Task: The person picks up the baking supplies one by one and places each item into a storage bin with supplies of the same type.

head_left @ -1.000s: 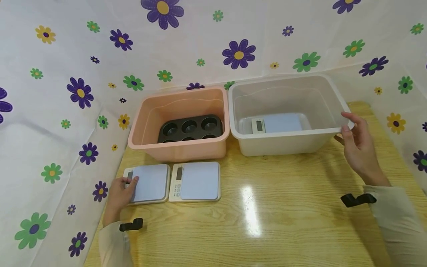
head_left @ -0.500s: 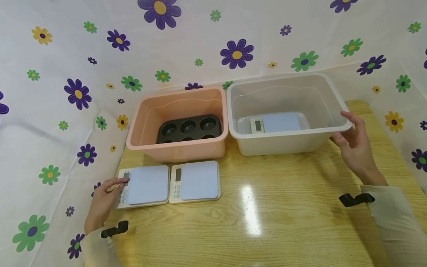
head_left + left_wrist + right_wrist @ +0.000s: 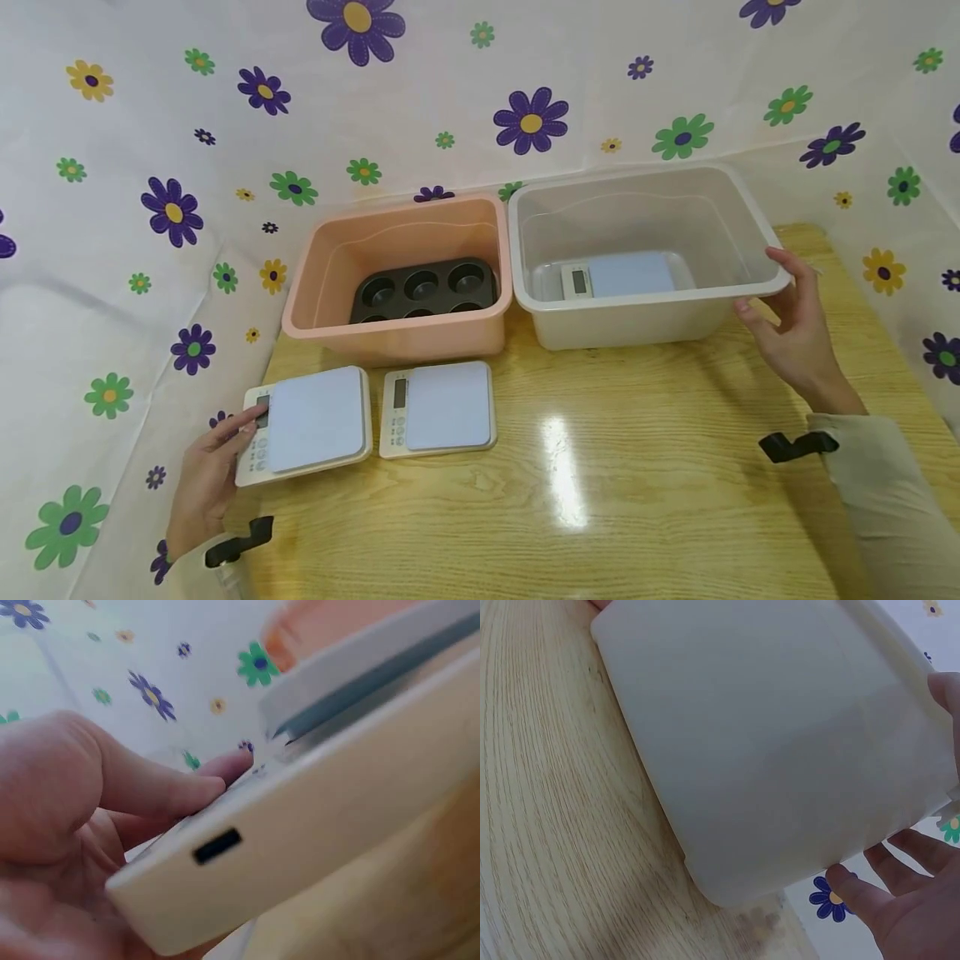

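My left hand (image 3: 206, 479) grips the left edge of a white kitchen scale (image 3: 315, 421), thumb over the button side; its left end is tilted up off the table. In the left wrist view the scale's side (image 3: 300, 840) shows a dark slot, with the hand (image 3: 112, 787) around its corner. A second scale (image 3: 448, 407) lies flat just to the right. My right hand (image 3: 798, 337) holds the right front corner of a light grey tub (image 3: 637, 321), which has a scale (image 3: 630, 275) inside. In the right wrist view, fingertips (image 3: 840, 877) touch the tub's wall (image 3: 765, 750).
A pink tub (image 3: 420, 337) stands left of the grey one, with a dark muffin tin (image 3: 422, 285) in it. Flower-patterned sheeting (image 3: 420, 100) rises behind and at both sides of the wooden table (image 3: 637, 500).
My left hand has moved left and down to the scale's left edge and now grips it; that scale has shifted left and tilted. The right hand stays at the grey tub's corner, thumb lower.
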`<state>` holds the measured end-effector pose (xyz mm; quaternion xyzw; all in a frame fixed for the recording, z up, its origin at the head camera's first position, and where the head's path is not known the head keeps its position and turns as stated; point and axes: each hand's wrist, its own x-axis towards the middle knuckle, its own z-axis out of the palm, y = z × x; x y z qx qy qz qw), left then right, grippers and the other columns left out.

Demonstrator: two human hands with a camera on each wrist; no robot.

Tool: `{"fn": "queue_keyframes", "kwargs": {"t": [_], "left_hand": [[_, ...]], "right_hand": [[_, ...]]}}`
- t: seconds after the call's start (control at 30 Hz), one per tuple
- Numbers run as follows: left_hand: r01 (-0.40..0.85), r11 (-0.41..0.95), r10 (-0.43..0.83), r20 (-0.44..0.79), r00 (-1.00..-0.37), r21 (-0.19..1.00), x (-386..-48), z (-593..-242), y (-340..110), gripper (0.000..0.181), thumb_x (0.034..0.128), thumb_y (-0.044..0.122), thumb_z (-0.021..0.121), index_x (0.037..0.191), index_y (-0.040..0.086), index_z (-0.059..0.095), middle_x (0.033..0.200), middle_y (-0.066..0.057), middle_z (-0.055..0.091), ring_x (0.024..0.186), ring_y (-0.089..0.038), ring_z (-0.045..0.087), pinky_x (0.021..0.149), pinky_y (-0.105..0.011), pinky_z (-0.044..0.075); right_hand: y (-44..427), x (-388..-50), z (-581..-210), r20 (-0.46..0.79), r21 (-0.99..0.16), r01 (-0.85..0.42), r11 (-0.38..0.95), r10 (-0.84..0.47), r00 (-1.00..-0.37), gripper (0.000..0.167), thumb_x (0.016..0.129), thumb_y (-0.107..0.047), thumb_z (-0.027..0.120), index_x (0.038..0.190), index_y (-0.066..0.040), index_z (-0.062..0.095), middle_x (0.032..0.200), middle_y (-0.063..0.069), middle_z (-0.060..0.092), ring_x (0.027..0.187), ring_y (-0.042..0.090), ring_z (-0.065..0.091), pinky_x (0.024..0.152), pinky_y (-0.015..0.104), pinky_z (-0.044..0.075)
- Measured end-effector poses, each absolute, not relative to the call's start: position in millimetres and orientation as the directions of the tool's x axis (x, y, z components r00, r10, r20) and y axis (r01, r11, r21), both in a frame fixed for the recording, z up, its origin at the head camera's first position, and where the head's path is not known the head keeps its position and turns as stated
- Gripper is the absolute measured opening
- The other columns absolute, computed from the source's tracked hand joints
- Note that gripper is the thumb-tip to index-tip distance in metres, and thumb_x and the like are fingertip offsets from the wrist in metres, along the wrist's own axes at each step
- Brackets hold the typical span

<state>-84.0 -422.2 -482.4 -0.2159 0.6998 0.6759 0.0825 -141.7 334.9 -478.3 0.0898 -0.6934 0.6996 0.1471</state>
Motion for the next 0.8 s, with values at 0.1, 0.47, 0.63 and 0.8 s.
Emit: {"fn": "queue_keyframes", "kwargs": {"t": [0.1,0.47,0.63,0.8], "left_hand": [[-0.4,-0.072,-0.166,-0.406,-0.899,0.914,-80.3,-472.2,-416.9,0.039,0.111,0.022,0.065,0.149,0.031,0.067,0.149,0.018,0.044,0.116,0.002,0.06,0.092,-0.017,0.062],[-0.29,-0.145,-0.091,-0.304,-0.948,0.946,-79.7,-430.8,-384.5,0.043,0.1119,0.013,0.062,0.154,0.024,0.063,0.149,0.015,0.046,0.115,-0.003,0.068,0.094,-0.023,0.066],[-0.204,-0.189,-0.019,-0.212,-0.977,0.961,-84.8,-419.1,-365.8,0.042,0.1135,0.007,0.055,0.152,0.019,0.066,0.15,0.01,0.05,0.112,-0.011,0.074,0.089,-0.029,0.068],[-0.086,-0.216,0.093,-0.067,-0.993,0.973,-91.9,-409.2,-342.9,0.043,0.1145,0.0,0.048,0.154,0.01,0.063,0.155,0.002,0.051,0.113,-0.015,0.076,0.088,-0.032,0.069]], "right_hand": [[334.6,-142.2,-478.7,0.323,-0.946,-0.323,0.008,0.085,-0.943,0.079,0.101,0.015,0.059,0.168,-0.018,0.032,0.16,0.005,0.041,0.135,0.013,0.052,0.092,0.008,0.057],[335.8,-142.9,-478.6,0.32,-0.947,-0.321,0.004,0.077,-0.944,0.079,0.102,0.015,0.059,0.167,-0.019,0.03,0.159,0.004,0.041,0.137,0.019,0.05,0.092,0.009,0.057],[334.8,-142.8,-477.9,0.313,-0.95,-0.311,0.038,0.092,-0.945,0.086,0.098,0.018,0.062,0.168,-0.021,0.029,0.159,0.004,0.041,0.137,0.018,0.052,0.091,0.01,0.059],[331.4,-145.9,-480.2,0.322,-0.945,-0.312,0.095,0.116,-0.94,0.09,0.096,0.02,0.066,0.167,-0.021,0.029,0.155,0.002,0.044,0.133,0.014,0.057,0.089,0.011,0.059]]}}
